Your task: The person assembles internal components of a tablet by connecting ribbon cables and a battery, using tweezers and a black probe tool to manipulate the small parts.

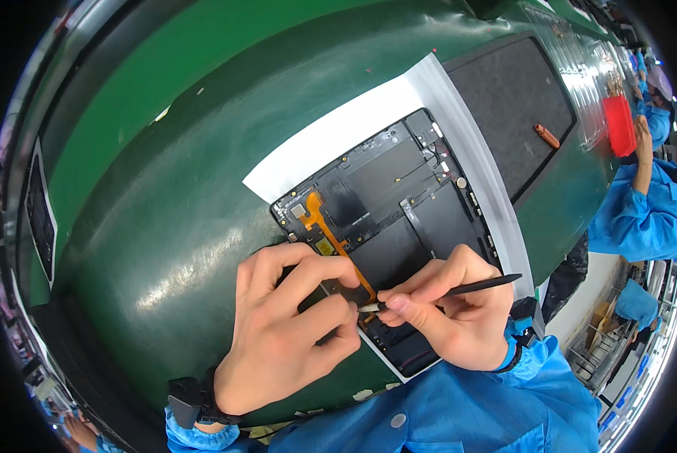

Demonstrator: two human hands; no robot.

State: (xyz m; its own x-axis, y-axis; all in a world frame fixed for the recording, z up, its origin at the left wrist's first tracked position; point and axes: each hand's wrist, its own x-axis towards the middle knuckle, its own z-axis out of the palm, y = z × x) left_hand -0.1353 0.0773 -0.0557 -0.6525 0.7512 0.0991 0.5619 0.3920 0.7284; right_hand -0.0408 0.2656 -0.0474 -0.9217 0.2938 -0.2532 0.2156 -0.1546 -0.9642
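Note:
An opened black tablet housing (387,219) lies in front of me, its inside facing up. An orange flex cable (325,226) runs along its left part. My right hand (459,317) pinches a slim black stick-like tool (478,285), whose pointed dark end sticks out to the right. The tool's pale tip touches or nearly touches the housing's lower left part, by the cable's end. Over the left edge of the housing, my left hand (293,325) is curled with its fingertips close to that tip. Whatever those fingers hold, if anything, is hidden.
Beneath the housing is a white sheet (338,143) on the green table (180,211). A dark mat (501,98) to the right bears a small orange-brown piece (547,136). Beyond are a red tray (618,126) and a co-worker in blue (636,215). Another dark panel (41,211) lies far left.

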